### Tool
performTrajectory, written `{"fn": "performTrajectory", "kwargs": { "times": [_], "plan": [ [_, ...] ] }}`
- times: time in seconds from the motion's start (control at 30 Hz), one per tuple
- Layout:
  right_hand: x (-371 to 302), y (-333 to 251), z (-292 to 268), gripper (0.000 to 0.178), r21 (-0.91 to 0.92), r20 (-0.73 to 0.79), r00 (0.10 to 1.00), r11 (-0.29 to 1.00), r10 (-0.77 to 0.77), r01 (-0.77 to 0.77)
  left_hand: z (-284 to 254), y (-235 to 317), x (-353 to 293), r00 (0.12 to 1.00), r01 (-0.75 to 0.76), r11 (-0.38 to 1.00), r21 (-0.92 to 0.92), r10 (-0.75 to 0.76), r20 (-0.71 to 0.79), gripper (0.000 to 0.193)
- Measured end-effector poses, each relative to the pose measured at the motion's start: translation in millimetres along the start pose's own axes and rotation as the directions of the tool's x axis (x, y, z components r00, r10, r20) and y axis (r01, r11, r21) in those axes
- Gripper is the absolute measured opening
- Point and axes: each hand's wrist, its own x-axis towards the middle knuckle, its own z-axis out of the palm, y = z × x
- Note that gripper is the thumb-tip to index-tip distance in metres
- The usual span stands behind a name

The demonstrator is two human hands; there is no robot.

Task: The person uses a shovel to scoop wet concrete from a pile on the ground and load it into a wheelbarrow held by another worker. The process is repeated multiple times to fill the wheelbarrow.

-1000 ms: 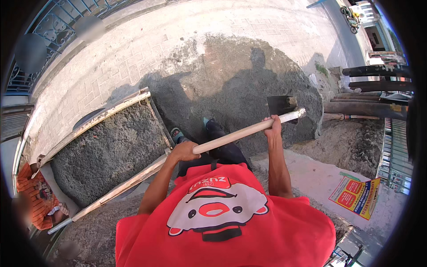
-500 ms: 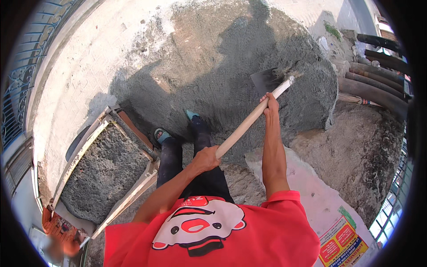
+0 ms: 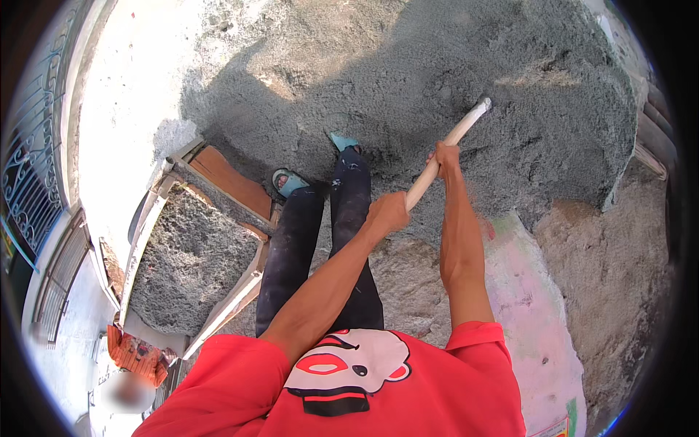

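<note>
Both my hands are closed on the pale wooden handle of a hoe [image 3: 422, 186]. My left hand [image 3: 388, 211] wraps its rear end, and my right hand [image 3: 445, 160] grips it farther up. The handle slants away to the right and ends in a whitish tip. Beneath it spreads a wide grey heap of mortar or cement mix [image 3: 408, 109], partly in my shadow. The hoe's blade cannot be seen now; it seems hidden in the grey mix.
Left of my legs stands a wooden-sided box or barrow [image 3: 240, 186] filled with grey mix [image 3: 193, 255]. A person in orange [image 3: 138, 357] is at lower left. A pale board [image 3: 528, 291] lies on my right, beside rough ground [image 3: 604, 269]. A blue metal railing [image 3: 33, 175] borders the far left.
The hoe has come closer to me with both hands still on it, and its blade, visible before, is out of sight. My view has shifted and tilted.
</note>
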Motion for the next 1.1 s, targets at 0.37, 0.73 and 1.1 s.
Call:
{"fn": "performTrajectory", "kwargs": {
  "times": [0.37, 0.73, 1.1],
  "plan": [
    [-58.3, 45.8, 6.0, 0.022, 0.298, 0.318, 0.94, 0.927, 0.126, -0.226, -3.3, 9.8, -81.6, 0.998, -0.05, 0.996, 0.07, 0.052, -0.034, 0.036],
    [-240.1, 1.0, -31.9, 0.024, 0.446, 0.436, 0.899, 0.879, -0.049, -0.168, -31.0, 70.8, -233.0, 0.967, -0.254, 0.967, 0.031, 0.254, 0.004, 0.033],
    [-301.0, 70.8, 118.5, 0.029, 0.482, 0.665, 0.74, 0.814, -0.1, -0.324, -36.1, -124.1, -553.5, 0.914, -0.284, 0.956, -0.069, 0.248, -0.322, 0.039]
  ]
}}
